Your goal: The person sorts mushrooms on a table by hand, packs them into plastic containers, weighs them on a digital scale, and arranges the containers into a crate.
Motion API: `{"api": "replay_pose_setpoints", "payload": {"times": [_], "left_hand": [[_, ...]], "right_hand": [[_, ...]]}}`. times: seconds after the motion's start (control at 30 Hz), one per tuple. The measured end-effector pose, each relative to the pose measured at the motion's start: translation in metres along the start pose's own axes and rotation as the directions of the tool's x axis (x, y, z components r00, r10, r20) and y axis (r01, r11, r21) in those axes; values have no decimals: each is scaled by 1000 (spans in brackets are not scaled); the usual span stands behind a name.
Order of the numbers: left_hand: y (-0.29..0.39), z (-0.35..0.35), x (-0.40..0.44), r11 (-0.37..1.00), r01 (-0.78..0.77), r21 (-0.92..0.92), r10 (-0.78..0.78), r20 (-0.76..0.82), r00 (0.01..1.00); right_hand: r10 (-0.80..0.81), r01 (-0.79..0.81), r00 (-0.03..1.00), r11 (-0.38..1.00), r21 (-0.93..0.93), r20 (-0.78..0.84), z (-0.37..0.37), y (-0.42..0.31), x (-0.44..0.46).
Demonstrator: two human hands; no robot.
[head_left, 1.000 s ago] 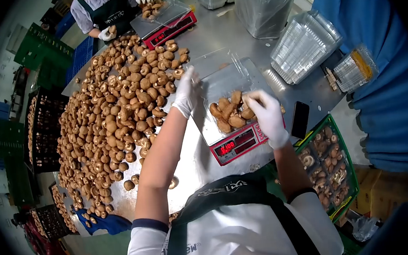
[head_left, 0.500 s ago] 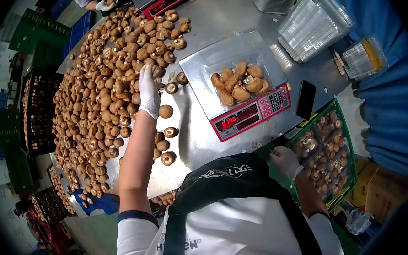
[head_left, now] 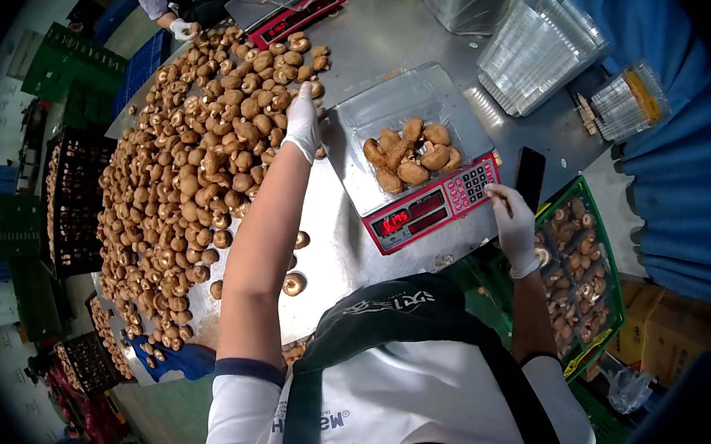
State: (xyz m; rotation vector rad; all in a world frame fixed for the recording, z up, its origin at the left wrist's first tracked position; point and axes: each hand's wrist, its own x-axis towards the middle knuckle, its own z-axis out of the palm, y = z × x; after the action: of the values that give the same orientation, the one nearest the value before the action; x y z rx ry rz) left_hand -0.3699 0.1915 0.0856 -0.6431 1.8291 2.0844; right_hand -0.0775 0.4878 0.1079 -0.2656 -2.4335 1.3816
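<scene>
My left hand (head_left: 304, 127), in a white glove, is at the right edge of a large heap of brown mushrooms (head_left: 194, 185). Its fingers stretch out along the mushrooms there; I see nothing held in them. My right hand (head_left: 516, 230), also gloved, is by the right end of the red scale's (head_left: 380, 238) keypad. Its fingers are bent together, and whatever may be between them is hidden. On the scale's metal plate, a clear plastic tray (head_left: 458, 128) contains several mushrooms (head_left: 412, 172). The red display seems to read 0.195.
Stacked clear trays (head_left: 538, 53) and a black phone (head_left: 530, 176) lie right of the scale. A green crate (head_left: 618, 285) of packed mushroom trays stands at my right. Across the table, another person's gloved hand (head_left: 183, 28) is near a second red scale (head_left: 298, 18).
My left hand has moved right along the heap, towards the scale. My right hand has risen from beside the crate to the keypad's edge. The display went from 0.170 to about 0.195.
</scene>
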Motion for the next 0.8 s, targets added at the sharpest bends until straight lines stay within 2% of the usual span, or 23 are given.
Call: {"api": "replay_pose_setpoints", "payload": {"times": [0.03,0.07,0.17,0.2,0.3,0.33,0.5,0.57,0.63,0.7,0.8], "left_hand": [[-1,-9,10,997,-67,29,68,-49,996],[-5,-21,16,990,-137,-26,135,-61,989],[6,-40,9,980,-137,-146,125,-89,988],[12,-45,4,993,-94,-75,86,-100,991],[12,-58,8,993,-84,-83,81,-44,996],[14,-56,3,997,-63,-34,61,-45,997],[12,-35,-17,988,1,152,5,-36,999],[5,-28,-11,985,41,170,-31,-59,998],[7,-19,-15,975,21,222,-23,7,1000],[14,-9,-23,947,117,300,-132,33,991],[16,4,-27,940,104,325,-123,41,992]], "right_hand": [[30,-28,999,999,39,-39,-1,2,2],[92,-92,995,996,23,-24,-5,3,4],[152,-148,986,987,59,-66,-11,9,10],[168,-163,982,984,69,-80,-12,8,11],[192,-186,976,981,63,-100,-14,8,14],[190,-186,978,981,54,-89,-13,10,15],[151,-152,987,988,-3,-60,-6,17,14],[169,-168,984,986,23,-50,-4,21,14],[185,-184,982,982,33,-40,-4,23,14],[198,-197,980,980,28,-31,-4,24,15],[160,-160,986,987,-6,-36,-3,24,17]]}}
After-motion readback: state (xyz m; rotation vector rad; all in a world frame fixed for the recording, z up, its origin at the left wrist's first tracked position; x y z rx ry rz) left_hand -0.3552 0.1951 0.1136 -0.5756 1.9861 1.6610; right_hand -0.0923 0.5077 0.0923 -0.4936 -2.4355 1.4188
